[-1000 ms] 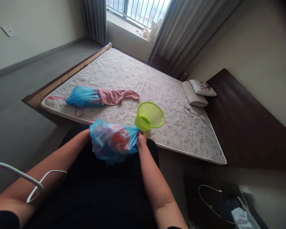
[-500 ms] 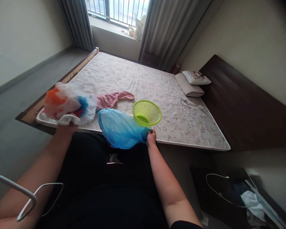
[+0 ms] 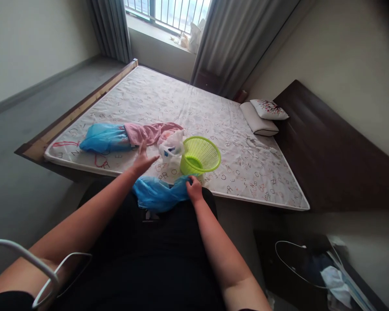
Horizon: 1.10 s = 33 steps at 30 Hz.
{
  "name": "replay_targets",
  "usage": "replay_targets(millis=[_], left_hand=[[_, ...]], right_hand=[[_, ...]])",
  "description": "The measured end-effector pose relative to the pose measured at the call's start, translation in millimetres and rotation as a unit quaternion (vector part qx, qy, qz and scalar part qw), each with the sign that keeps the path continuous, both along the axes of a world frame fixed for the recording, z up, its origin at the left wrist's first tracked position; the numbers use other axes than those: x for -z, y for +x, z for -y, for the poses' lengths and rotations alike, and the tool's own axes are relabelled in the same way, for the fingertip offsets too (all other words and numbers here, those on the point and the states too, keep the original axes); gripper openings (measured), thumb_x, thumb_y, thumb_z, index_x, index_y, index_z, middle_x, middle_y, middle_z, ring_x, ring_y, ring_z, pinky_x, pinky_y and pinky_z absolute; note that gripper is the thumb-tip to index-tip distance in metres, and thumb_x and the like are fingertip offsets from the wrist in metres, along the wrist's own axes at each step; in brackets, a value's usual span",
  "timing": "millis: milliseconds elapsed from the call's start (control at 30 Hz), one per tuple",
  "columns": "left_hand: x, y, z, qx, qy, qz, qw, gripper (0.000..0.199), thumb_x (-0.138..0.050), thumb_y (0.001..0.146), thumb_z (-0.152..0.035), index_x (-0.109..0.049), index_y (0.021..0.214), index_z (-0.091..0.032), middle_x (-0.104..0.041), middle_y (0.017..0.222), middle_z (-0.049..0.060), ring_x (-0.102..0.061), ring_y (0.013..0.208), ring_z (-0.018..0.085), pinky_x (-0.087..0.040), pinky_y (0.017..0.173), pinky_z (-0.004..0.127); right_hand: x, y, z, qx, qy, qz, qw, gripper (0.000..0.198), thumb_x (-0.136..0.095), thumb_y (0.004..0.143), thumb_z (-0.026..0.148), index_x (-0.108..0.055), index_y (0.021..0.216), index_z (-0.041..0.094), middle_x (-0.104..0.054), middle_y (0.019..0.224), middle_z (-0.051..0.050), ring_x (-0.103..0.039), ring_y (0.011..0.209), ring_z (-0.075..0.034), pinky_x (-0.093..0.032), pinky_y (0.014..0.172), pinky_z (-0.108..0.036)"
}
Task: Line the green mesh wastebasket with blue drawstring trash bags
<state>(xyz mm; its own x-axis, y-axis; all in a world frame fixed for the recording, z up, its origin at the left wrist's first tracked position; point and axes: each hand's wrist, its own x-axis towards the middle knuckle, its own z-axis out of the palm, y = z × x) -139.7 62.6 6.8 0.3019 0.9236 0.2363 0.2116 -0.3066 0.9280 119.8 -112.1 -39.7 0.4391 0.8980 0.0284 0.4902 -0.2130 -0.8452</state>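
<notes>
My right hand is closed on the edge of a crumpled blue plastic bag, which hangs at the near edge of the mattress in front of my lap. My left hand is open with its fingers spread, holding nothing, above the mattress. Just beyond it is a white plastic bag, with something dark blue showing through. This bag overlaps the end of a pink cloth and sits beside a green plastic basket. To the left lies another blue plastic bag, partly covered by the cloth.
Red string lies on the mattress near its left corner. Two pillows rest by the dark headboard. White cables and a white cloth are on a dark surface at lower right. Another white cable crosses my left arm.
My left hand has let go of the white bag and moved right. That bag now lies beside the basket. The held blue bag has flattened, and the other blue bag is uncovered.
</notes>
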Motion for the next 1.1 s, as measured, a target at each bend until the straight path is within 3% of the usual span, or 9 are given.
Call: replay_targets(millis=[133,267,367,433,567,667,800,900,1100], left_hand=[[51.3,-4,59,0.148,-0.177,-0.057,0.971,0.132,-0.091,0.068,-0.061,-0.022,0.174,-0.022,-0.045,0.167,0.025,-0.036,0.16,0.044,-0.03,0.128,0.063],[67.4,-2,86,0.249,-0.207,-0.095,0.941,0.118,-0.099,0.056,-0.046,-0.051,0.161,-0.023,-0.064,0.153,0.016,-0.053,0.148,0.042,-0.039,0.126,0.053],[66.5,1,86,0.231,-0.207,-0.096,0.946,0.067,-0.094,0.064,-0.041,-0.078,0.126,-0.021,-0.079,0.125,0.012,-0.069,0.126,0.042,-0.053,0.112,0.048],[64.7,-1,79,0.197,-0.219,-0.119,0.948,0.034,-0.089,0.068,-0.04,-0.082,0.095,-0.02,-0.082,0.1,0.012,-0.074,0.11,0.043,-0.057,0.102,0.05],[54.1,-15,55,0.092,-0.24,-0.124,0.959,0.022,-0.081,0.075,-0.042,-0.077,0.078,-0.021,-0.078,0.084,0.014,-0.073,0.106,0.042,-0.06,0.09,0.047],[38.2,-25,24,-0.027,-0.263,-0.079,0.961,0.027,-0.075,0.081,-0.047,-0.075,0.088,-0.02,-0.078,0.085,0.012,-0.071,0.109,0.038,-0.06,0.088,0.042],[16.8,-23,-25,-0.141,-0.329,-0.004,0.934,0.047,-0.058,0.094,-0.058,-0.069,0.113,-0.016,-0.08,0.091,0.009,-0.071,0.108,0.03,-0.059,0.092,0.042],[8.3,-8,-51,-0.142,-0.379,0.003,0.914,0.059,-0.054,0.096,-0.065,-0.068,0.118,-0.012,-0.079,0.088,0.008,-0.073,0.104,0.028,-0.059,0.092,0.046],[10.1,3,-60,-0.052,-0.401,-0.03,0.914,0.054,-0.087,0.075,-0.057,-0.073,0.109,-0.017,-0.081,0.093,0.011,-0.076,0.096,0.033,-0.061,0.087,0.048]], right_hand=[[-5,-26,-2,-0.088,0.051,0.013,0.995,0.027,-0.061,0.08,0.021,-0.072,0.104,0.017,-0.078,0.112,-0.014,-0.072,0.112,-0.03,-0.056,0.108,-0.049],[-29,-66,-10,-0.134,0.094,-0.002,0.987,0.024,-0.06,0.084,0.02,-0.071,0.106,0.019,-0.077,0.109,-0.011,-0.072,0.105,-0.026,-0.059,0.103,-0.042],[-60,-88,-20,-0.131,0.14,-0.019,0.981,0.024,-0.057,0.091,0.021,-0.07,0.112,0.022,-0.076,0.112,-0.008,-0.071,0.108,-0.023,-0.059,0.104,-0.04],[-78,-90,-28,-0.098,0.208,-0.017,0.973,0.023,-0.054,0.096,0.023,-0.069,0.113,0.023,-0.073,0.119,-0.009,-0.068,0.118,-0.023,-0.056,0.109,-0.042],[-80,-63,-29,-0.012,0.277,-0.026,0.96,0.038,-0.058,0.099,0.032,-0.06,0.135,0.023,-0.06,0.143,-0.015,-0.059,0.134,-0.027,-0.059,0.103,-0.044],[-53,-44,-15,0.023,0.238,-0.041,0.97,0.061,-0.064,0.093,0.035,-0.048,0.15,0.021,-0.052,0.15,-0.02,-0.063,0.118,-0.027,-0.062,0.087,-0.041],[-20,-37,-3,0.073,0.133,-0.079,0.985,0.047,-0.057,0.095,0.034,-0.057,0.138,0.018,-0.064,0.132,-0.017,-0.064,0.088,-0.02,-0.059,0.087,-0.04],[-10,-35,-11,0.027,0.053,-0.148,0.987,0.031,-0.053,0.096,0.032,-0.066,0.12,0.018,-0.074,0.112,-0.01,-0.066,0.079,-0.018,-0.057,0.083,-0.034],[1,-33,-25,-0.054,-0.057,-0.222,0.972,0.019,-0.055,0.093,0.026,-0.07,0.104,0.021,-0.074,0.091,-0.001,-0.062,0.067,-0.015,-0.054,0.074,-0.03]])
